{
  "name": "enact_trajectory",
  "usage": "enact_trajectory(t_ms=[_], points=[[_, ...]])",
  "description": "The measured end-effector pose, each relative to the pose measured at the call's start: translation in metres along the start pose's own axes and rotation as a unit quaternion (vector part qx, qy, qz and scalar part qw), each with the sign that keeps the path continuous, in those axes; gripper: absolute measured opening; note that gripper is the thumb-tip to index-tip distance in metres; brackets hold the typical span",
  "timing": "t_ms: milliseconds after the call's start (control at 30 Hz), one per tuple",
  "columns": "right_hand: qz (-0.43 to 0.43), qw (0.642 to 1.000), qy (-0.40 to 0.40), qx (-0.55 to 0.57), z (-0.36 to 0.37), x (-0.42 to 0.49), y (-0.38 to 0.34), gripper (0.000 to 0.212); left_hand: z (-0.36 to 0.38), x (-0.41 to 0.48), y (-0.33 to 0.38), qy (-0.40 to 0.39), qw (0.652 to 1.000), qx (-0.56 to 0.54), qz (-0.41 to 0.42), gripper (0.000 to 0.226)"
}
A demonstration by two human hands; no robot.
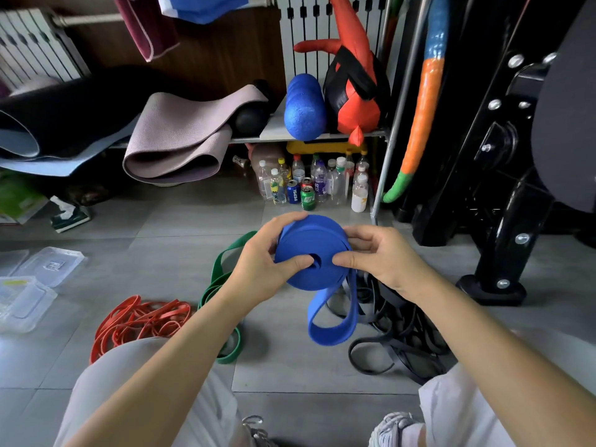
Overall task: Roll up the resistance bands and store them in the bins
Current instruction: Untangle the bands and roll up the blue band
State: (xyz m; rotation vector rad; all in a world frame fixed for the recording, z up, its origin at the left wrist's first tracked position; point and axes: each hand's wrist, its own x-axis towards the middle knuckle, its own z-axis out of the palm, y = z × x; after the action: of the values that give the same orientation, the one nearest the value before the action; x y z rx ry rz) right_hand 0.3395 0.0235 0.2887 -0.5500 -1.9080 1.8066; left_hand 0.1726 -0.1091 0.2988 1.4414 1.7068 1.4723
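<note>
The blue band (pixel 309 243) is held off the floor at the middle of the view, mostly wound into a flat coil; the left hand (pixel 264 266) grips it from nine o'clock and the right hand (pixel 380 256) from three, fingers (pixel 358 232) curled round the rim and both thumbs pressing the face beside the centre; a loose tail (pixel 329 335) hangs at six. The rolling step looks nearly done; next the tail wants winding on tightly, without letting the coil spring open. On the floor wait a green band (pixel 211 290) at eight, red bands (pixel 138 321) beyond it, and tangled black bands (pixel 390 304) at five. The clear bins (pixel 25 304) lie well apart at nine; the red bands sit partly between. Farther, at twelve, bottles (pixel 316 185) stand under a shelf (pixel 248 140).
</note>
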Motion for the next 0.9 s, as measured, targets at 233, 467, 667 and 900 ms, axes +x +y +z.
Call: enact_trajectory(t_ms=[233, 467, 667, 900], points=[[0.01, 0.995, -0.039, -0.091, -0.002, 0.002, 0.003, 0.038, 0.003, 0.002, -0.003, -0.081, 0.97, 0.227, 0.02, 0.059], [0.03, 0.997, -0.041, -0.065, -0.006, 0.003, -0.001, 0.044, 0.008, -0.004, -0.008, -0.111, 0.951, 0.283, 0.053, 0.065], [0.058, 0.997, -0.03, -0.037, -0.016, 0.001, -0.003, 0.047, -0.001, -0.001, -0.004, -0.01, 0.986, 0.167, 0.011, 0.071], [0.024, 0.998, -0.021, 0.048, -0.017, -0.007, -0.006, 0.048, 0.008, -0.002, 0.005, 0.03, 0.999, 0.041, 0.003, 0.063]])
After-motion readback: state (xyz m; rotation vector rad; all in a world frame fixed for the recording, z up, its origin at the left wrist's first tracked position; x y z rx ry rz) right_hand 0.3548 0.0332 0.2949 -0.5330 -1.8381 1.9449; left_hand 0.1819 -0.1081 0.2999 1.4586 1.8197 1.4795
